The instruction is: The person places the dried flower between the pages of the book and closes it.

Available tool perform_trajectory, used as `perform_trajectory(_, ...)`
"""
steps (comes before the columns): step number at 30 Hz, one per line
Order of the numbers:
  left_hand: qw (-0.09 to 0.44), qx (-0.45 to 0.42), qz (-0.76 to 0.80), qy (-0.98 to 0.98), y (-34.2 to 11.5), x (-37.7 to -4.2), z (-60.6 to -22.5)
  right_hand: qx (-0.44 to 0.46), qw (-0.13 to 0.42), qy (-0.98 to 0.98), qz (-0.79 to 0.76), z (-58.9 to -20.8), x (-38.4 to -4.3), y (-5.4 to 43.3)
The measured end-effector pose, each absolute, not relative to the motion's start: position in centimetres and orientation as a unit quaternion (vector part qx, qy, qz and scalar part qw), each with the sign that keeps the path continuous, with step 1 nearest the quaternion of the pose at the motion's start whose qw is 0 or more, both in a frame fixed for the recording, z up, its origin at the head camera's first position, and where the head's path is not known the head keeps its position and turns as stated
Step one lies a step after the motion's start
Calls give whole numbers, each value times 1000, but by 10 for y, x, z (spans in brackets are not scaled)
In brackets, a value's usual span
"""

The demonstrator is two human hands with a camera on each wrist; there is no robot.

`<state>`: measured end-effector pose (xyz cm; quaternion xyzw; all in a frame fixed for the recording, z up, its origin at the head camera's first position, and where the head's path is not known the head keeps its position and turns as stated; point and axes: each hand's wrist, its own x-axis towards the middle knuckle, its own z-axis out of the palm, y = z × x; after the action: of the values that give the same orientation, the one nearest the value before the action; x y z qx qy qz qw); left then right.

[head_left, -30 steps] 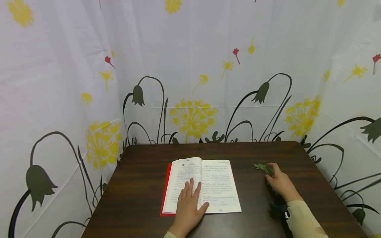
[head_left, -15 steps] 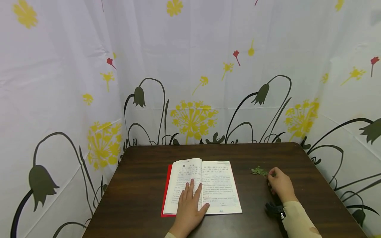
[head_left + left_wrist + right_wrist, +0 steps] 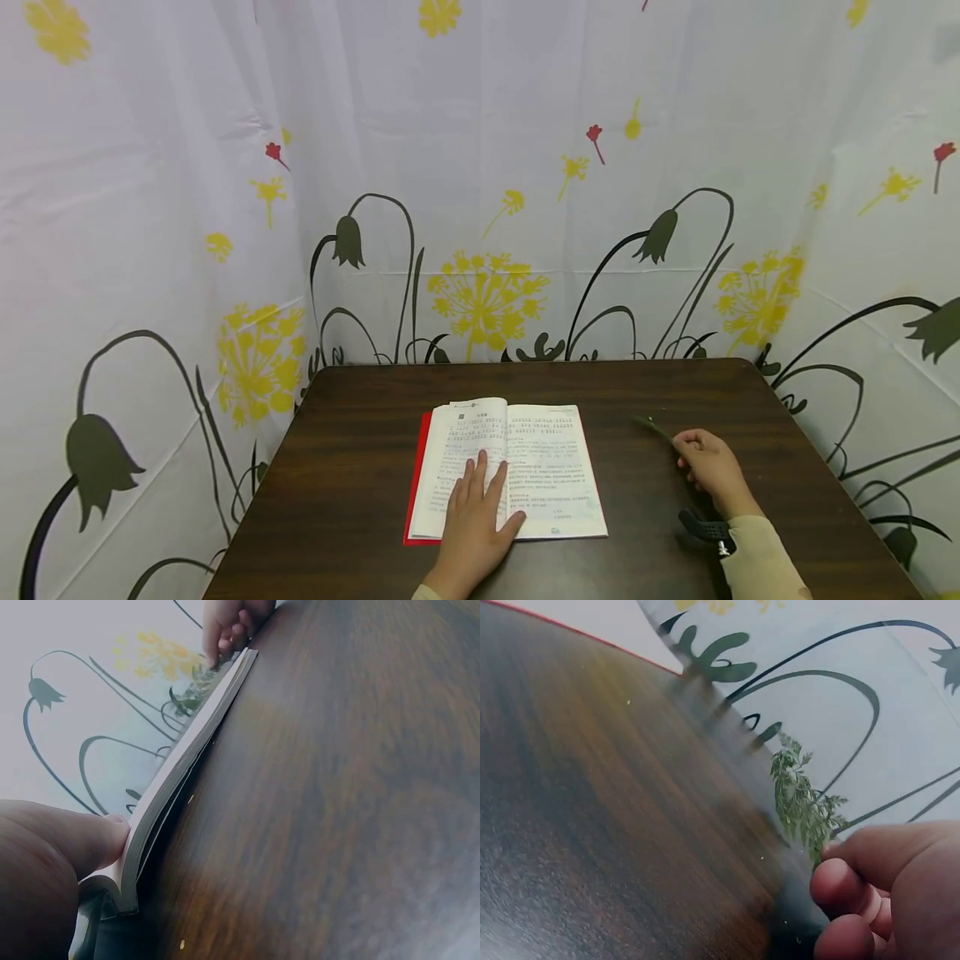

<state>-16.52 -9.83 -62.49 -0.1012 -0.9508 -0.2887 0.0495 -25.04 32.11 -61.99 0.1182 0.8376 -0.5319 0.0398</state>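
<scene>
An open book with printed pages and a red cover edge lies on the dark wooden table. My left hand rests on its left page with fingers straight, the thumb reaching across the fold onto the right page. To the right of the book, my right hand pinches a feathery green leaf sprig by its base between thumb and fingers. The sprig points left and away, seen nearly edge-on in the head view and with its lacy leaflets spread in the right wrist view. Its pinched end is hidden by the fingers.
A black wrist strap hangs at the right wrist, in front of a pale sleeve. Behind the table hangs a white curtain printed with yellow, red and dark green flowers. Tiny light specks dot the table.
The right hand has shifted slightly and turned, so the sprig has gone from leafy side showing to nearly edge-on in the head view. The left hand and book stay put.
</scene>
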Motion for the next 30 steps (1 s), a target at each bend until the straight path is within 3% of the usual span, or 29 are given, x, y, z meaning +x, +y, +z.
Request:
perform_trajectory(20,37,-98,-296,-949,-98,-163,-624,167,-44,817,-550,-617,-223,280)
perform_trajectory(25,43,-100,-295,-949,-99,-162,-625,154,-65,776,-608,-614,-213,254)
perform_trajectory(30,44,-102,-296,-949,-99,-163,-624,142,-50,752,-642,-603,-196,202)
